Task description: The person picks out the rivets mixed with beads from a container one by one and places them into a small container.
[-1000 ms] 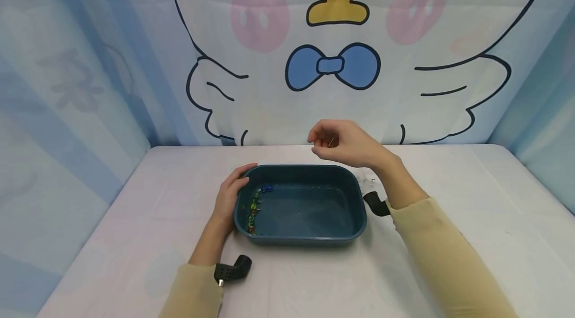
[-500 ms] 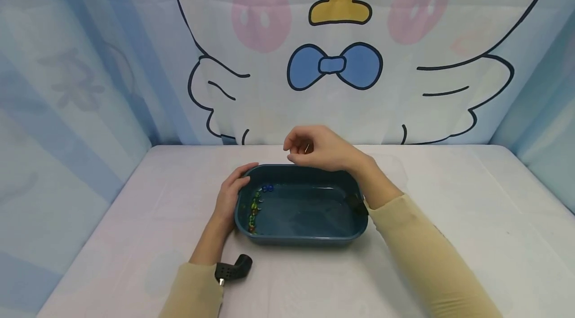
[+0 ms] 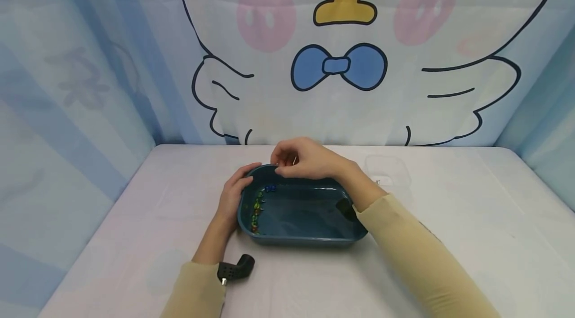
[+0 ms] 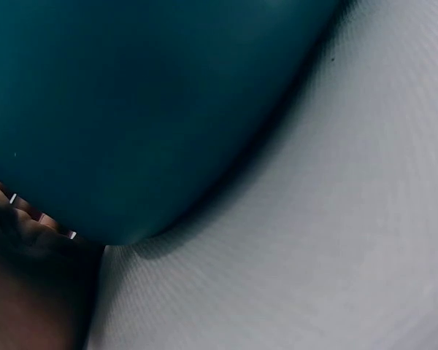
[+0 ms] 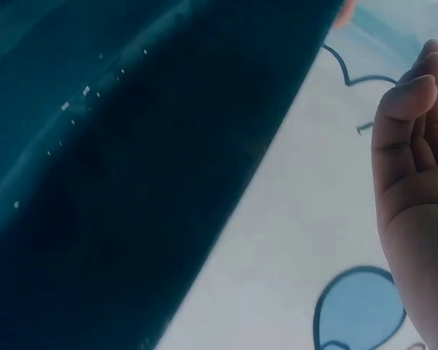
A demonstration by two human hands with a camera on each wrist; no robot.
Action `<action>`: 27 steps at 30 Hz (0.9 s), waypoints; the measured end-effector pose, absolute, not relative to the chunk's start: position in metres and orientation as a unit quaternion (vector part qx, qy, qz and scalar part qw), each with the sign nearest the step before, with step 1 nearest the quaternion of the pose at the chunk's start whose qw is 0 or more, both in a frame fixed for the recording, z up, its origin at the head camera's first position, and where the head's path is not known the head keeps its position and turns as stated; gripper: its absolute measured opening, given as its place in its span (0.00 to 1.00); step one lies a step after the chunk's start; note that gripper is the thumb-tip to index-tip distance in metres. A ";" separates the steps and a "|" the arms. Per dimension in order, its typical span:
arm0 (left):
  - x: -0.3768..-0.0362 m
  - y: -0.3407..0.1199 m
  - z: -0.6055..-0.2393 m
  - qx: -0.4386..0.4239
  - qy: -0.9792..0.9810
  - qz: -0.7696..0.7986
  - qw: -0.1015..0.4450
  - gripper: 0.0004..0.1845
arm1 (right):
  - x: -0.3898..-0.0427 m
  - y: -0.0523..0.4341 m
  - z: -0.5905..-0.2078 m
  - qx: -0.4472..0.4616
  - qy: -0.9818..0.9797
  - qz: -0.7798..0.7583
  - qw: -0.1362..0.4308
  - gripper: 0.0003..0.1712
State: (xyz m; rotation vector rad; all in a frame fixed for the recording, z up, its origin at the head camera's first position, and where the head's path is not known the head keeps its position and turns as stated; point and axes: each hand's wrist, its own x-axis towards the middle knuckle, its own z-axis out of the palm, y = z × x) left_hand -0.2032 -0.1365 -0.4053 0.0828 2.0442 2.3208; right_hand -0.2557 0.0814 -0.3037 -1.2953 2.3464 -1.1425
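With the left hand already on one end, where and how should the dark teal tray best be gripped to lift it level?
Probably grip the tray by its bare right-end rim, from the right, matching the left hand on the opposite rim. Its long, shallow shape holds small coloured pieces, so it may tip.

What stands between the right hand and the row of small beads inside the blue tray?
Nothing visible does. The right hand hovers over the far left corner of the blue tray, and the beads lie uncovered along its left wall, below the fingers.
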 end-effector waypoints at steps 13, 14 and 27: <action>-0.205 -0.136 -0.404 0.026 0.655 0.755 0.026 0.24 | -0.258 0.070 -0.319 -0.456 0.778 -0.398 0.169 0.11; -0.204 -0.137 -0.404 0.026 0.655 0.755 0.026 0.24 | -0.258 0.069 -0.320 -0.457 0.779 -0.393 0.171 0.11; -0.203 -0.136 -0.404 0.028 0.654 0.755 0.031 0.25 | -0.259 0.059 -0.331 -0.478 0.791 -0.319 0.210 0.12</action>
